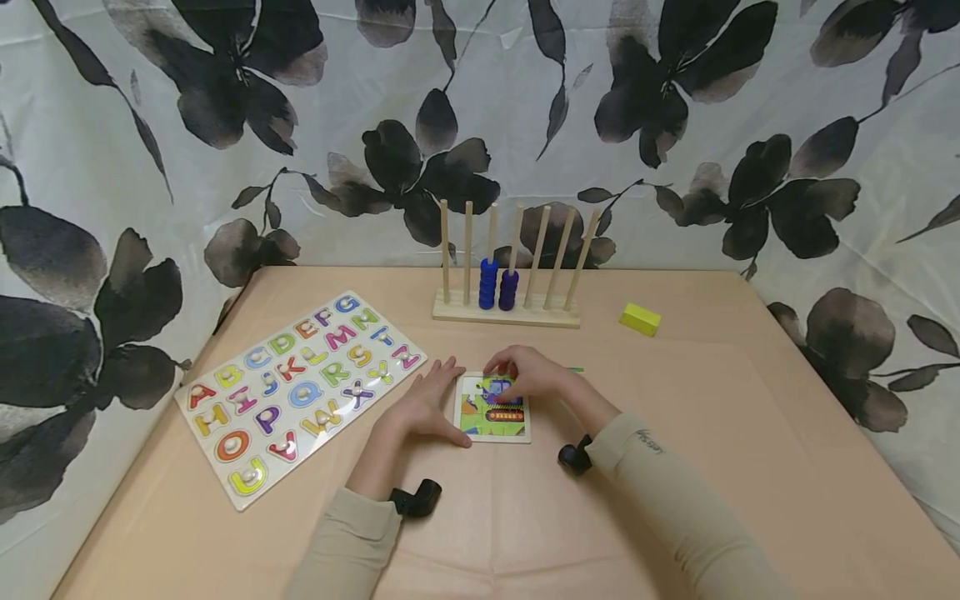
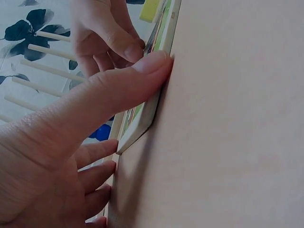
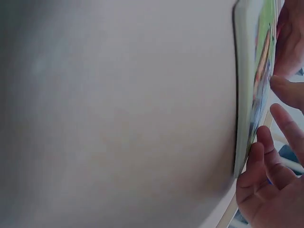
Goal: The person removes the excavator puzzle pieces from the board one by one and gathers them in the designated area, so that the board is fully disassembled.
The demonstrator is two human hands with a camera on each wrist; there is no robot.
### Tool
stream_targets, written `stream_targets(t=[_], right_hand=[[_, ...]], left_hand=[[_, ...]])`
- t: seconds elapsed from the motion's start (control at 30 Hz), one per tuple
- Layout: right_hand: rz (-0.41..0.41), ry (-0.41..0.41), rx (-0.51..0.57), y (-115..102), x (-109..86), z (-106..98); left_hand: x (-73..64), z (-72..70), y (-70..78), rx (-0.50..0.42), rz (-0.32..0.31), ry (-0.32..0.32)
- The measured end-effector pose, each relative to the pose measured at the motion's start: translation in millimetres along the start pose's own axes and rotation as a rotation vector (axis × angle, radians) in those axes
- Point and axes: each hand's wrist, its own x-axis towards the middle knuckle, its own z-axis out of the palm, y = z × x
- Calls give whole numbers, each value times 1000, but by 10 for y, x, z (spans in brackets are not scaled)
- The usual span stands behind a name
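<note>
A small white-framed picture puzzle [image 1: 491,439] with a colourful vehicle scene lies flat on the table between both hands. My left hand [image 1: 423,404] spans its left side: the thumb [image 2: 154,61] rests at the near edge, and the other fingers reach the far left corner. Over the puzzle's upper part, my right hand [image 1: 534,372] pinches a puzzle piece [image 1: 492,387] with purple-blue print between thumb and fingers. Its fingers [image 3: 266,137] bend at the board's far edge in the right wrist view, partly hiding the piece. Pale board shows at the upper left of the picture.
An alphabet board [image 1: 251,400] with knobbed letters lies at the left. Behind the puzzle stands a wooden peg rack [image 1: 506,317] with blue and dark-blue beads on two pegs. A yellow block [image 1: 640,319] sits at the back right. Something thin and green [image 1: 576,369] shows behind the right wrist.
</note>
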Motion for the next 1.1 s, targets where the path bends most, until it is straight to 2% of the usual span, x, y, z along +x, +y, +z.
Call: stream_targets(t=[0.17, 0.4, 0.8, 1.1], right_hand=[[-30, -52, -85, -56, 12, 12], [15, -79, -111, -89, 23, 30], [34, -54, -80, -104, 18, 38], [19, -17, -84, -87, 23, 15]], left_hand=[[4, -4, 0, 7, -4, -7], [6, -3, -8, -2, -1, -2], [5, -13, -3, 1, 8, -1], [19, -12, -9, 2, 4, -7]])
